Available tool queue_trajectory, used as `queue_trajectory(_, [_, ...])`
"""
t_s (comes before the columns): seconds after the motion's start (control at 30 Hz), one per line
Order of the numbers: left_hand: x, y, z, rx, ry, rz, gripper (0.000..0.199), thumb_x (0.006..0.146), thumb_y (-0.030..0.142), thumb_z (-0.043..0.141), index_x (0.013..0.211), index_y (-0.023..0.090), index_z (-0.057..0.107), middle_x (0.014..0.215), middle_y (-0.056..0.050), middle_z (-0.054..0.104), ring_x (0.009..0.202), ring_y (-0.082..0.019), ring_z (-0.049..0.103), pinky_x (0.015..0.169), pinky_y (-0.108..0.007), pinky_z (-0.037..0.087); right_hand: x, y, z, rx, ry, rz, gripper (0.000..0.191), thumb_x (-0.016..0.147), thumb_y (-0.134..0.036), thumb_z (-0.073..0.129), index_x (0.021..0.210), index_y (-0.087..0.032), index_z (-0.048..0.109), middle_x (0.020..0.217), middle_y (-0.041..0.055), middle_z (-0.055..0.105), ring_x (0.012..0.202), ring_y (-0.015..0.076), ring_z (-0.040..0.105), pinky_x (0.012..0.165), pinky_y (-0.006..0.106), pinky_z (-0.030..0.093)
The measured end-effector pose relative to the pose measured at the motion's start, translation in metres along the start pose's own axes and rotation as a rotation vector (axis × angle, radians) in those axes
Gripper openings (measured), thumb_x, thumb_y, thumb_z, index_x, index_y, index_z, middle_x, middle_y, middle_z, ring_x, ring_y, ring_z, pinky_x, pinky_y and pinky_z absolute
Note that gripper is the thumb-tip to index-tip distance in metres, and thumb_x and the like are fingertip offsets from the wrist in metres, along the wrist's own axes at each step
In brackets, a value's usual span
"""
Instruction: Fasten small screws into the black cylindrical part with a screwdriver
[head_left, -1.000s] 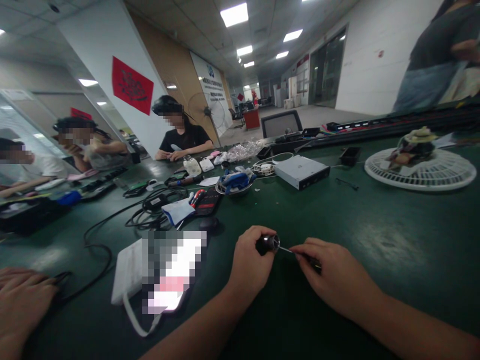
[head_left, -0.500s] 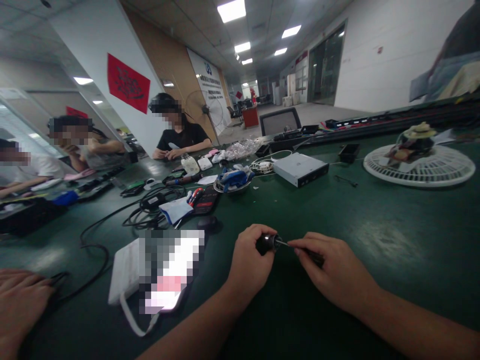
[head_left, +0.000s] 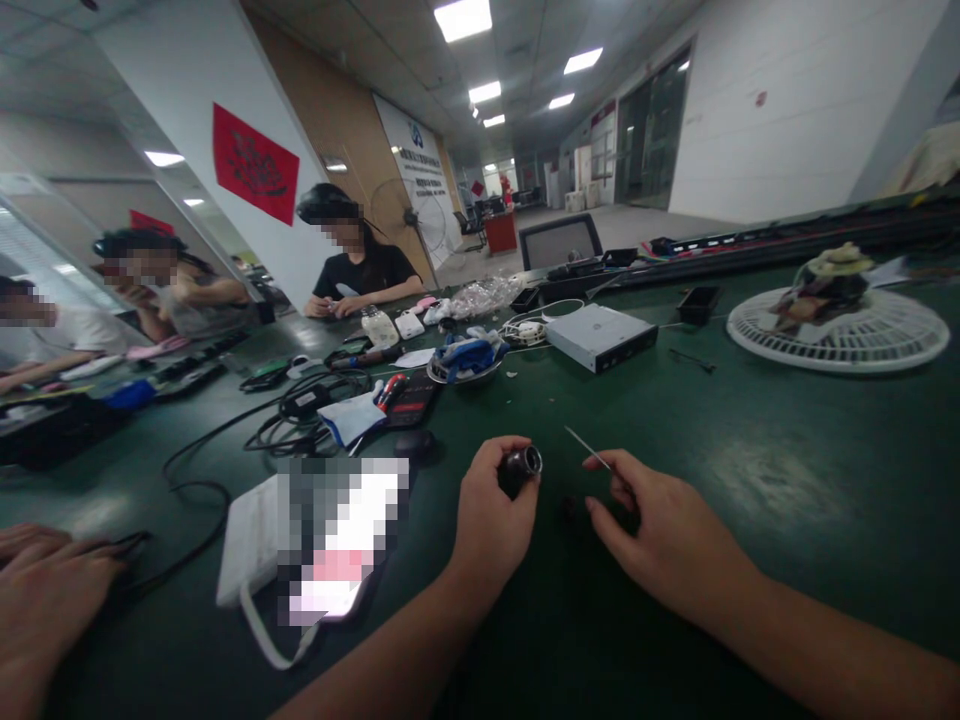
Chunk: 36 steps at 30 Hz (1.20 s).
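My left hand [head_left: 491,510] is wrapped round a short dark cylinder [head_left: 517,472], whose round open end with a shiny rim faces right. Between the thumb and fingers of my right hand [head_left: 652,515] is a thin metal rod [head_left: 586,447], pointing up and to the left. Its tip is clear of the cylinder; the end inside the hand is hidden. A small dark piece [head_left: 570,508], too dim to name, shows on the green table [head_left: 675,420] between my hands.
Left of me lie a lit phone [head_left: 352,540], a white power bank [head_left: 247,535] with a cable, and a black mouse [head_left: 415,446]. Farther back are a dish of blue cloth [head_left: 469,357], a disc drive [head_left: 600,338] and a white fan grille [head_left: 840,330]. Another person's hand [head_left: 56,580] rests at left.
The rod has come out of the cylinder's open end and swung upward. My hands are farther apart, and the cylinder's opening now turns more towards me. A small dark piece shows between them.
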<state>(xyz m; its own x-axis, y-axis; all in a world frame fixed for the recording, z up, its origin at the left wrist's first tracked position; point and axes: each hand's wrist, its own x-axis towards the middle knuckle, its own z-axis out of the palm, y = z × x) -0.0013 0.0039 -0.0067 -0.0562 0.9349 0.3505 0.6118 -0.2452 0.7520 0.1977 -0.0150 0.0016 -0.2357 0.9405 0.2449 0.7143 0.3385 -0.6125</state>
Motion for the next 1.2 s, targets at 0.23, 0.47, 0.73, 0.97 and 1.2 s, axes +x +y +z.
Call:
queue_trajectory(0.23, [-0.0007,0.0028,-0.0003,-0.002,0.017,0.019,0.041,0.072,0.001,0.060,0.108,0.021,0.060,0.098,-0.003,0.064,0.086,-0.016,0.063,0.077,-0.030,0.051,0.0018,0.0021,0.0028,-0.098,-0.090,-0.090,0.027,0.094,-0.028,0.055,0.116,-0.033,0.070,0.075,0.0016,0.063,0.066,0.0171,0.059,0.057,0.028,0.038])
queue_trajectory(0.47, [-0.0008,0.0042,-0.0003,0.053,0.025,0.079,0.039,0.069,-0.003,0.058,0.099,0.021,0.062,0.097,-0.001,0.059,0.085,-0.015,0.059,0.074,-0.028,0.048,0.0038,0.0007,0.0009,-0.110,-0.164,-0.128,0.017,0.093,-0.031,0.060,0.086,-0.029,0.076,0.071,0.0021,0.065,0.070,0.0189,0.057,0.058,0.029,0.036])
queue_trajectory(0.73, [-0.0004,0.0051,-0.0004,0.073,0.022,0.081,0.040,0.069,-0.004,0.058,0.099,0.021,0.062,0.093,-0.001,0.059,0.083,-0.016,0.059,0.074,-0.029,0.048,0.0033,0.0052,0.0060,-0.071,-0.099,0.025,0.031,0.083,-0.031,0.072,0.114,-0.029,0.071,0.081,0.0019,0.065,0.071,0.0190,0.060,0.060,0.030,0.042])
queue_trajectory(0.97, [-0.0004,0.0057,-0.0014,0.058,-0.015,0.075,0.035,0.071,-0.002,0.061,0.097,0.021,0.064,0.099,-0.002,0.059,0.089,-0.016,0.060,0.078,-0.030,0.050,0.0021,0.0070,0.0083,-0.138,-0.101,0.004,0.018,0.093,-0.034,0.059,0.100,-0.028,0.075,0.078,0.0042,0.064,0.073,0.0214,0.061,0.059,0.032,0.041])
queue_trajectory(1.2, [0.0010,0.0018,-0.0004,0.057,-0.095,0.054,0.034,0.075,0.007,0.070,0.103,0.027,0.072,0.112,-0.003,0.063,0.103,-0.020,0.062,0.090,-0.038,0.051,0.0082,0.0090,0.0025,0.080,0.033,0.000,0.009,0.091,-0.026,0.062,0.093,-0.026,0.070,0.096,0.0027,0.065,0.072,0.0154,0.060,0.062,0.029,0.046])
